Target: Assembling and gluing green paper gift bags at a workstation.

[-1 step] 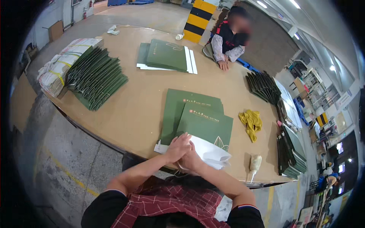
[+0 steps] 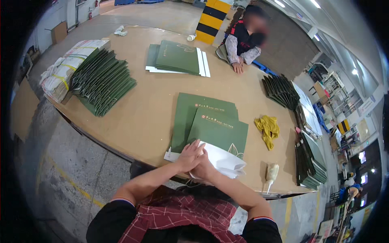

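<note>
A green paper bag (image 2: 221, 131) with printing lies flat at the table's near edge, its creased white end (image 2: 227, 161) folded open towards me. Beneath it, shifted to the left, is another green bag (image 2: 183, 117) with a white strip along its near edge. My left hand (image 2: 189, 157) rests across my right hand, its fingers stretched out and pointing away from me. Under it, my right hand (image 2: 206, 169) presses on the white end; most of its fingers are hidden.
A white squeeze bottle (image 2: 272, 174) and a yellow cloth (image 2: 267, 130) are to the right. Folded green bags stand in stacks left (image 2: 105, 83) and right (image 2: 310, 162). More flat bags (image 2: 178, 58) lie farther back. Across the table, a person (image 2: 243, 44) leans on its edge.
My left hand's fingers lie slightly straighter over the right hand. The bags have barely moved, and nothing was taken up or let go.
</note>
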The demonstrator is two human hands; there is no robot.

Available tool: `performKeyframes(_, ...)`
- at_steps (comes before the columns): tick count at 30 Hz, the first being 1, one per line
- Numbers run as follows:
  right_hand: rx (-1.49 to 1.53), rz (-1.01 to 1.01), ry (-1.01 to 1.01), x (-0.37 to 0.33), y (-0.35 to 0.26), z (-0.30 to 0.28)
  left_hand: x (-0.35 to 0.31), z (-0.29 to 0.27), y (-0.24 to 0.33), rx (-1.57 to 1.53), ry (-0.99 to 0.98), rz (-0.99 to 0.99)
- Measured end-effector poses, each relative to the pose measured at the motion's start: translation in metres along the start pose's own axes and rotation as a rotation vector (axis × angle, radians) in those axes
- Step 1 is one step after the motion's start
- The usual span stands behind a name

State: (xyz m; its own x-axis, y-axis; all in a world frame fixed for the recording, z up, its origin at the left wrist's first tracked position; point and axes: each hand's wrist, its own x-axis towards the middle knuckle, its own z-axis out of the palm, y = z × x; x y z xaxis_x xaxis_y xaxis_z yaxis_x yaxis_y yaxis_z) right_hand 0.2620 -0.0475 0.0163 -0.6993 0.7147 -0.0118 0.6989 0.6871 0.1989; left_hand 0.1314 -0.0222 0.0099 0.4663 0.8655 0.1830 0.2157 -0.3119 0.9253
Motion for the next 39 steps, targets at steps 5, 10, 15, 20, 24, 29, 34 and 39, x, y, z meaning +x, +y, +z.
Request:
performKeyframes(5,0.485,0.011,-0.349,0.005,0.012,-0.024,0.009,-0.010,-0.002,0.306,-0.242,-0.089)
performKeyframes(10,0.289,0.261,0.319,0.008,-0.017,0.025,0.023,-0.003,0.012,0.364,-0.334,-0.139)
performKeyframes(15,0.381,0.121,-0.249,0.011,-0.011,-0.048,0.035,-0.031,0.008,0.098,-0.320,-0.070)
performKeyframes(20,0.456,0.491,0.725,-0.104,0.009,-0.069,0.022,-0.054,0.010,-0.589,-0.086,-0.314)
performKeyframes(24,0.406,0.862,0.856,-0.196,-0.002,-0.051,0.010,-0.049,0.014,-0.595,-0.050,-0.355)
performKeyframes(29,0.456,0.740,0.655,-0.191,-0.016,-0.029,0.011,-0.050,0.011,-0.489,0.039,-0.358)
performKeyframes(34,0.637,0.486,0.699,-0.136,0.004,-0.025,-0.004,-0.105,0.013,-0.348,0.100,-0.489)
performKeyframes(39,0.549,0.405,0.525,-0.099,0.026,0.014,-0.037,-0.119,0.011,0.505,0.059,-0.361)
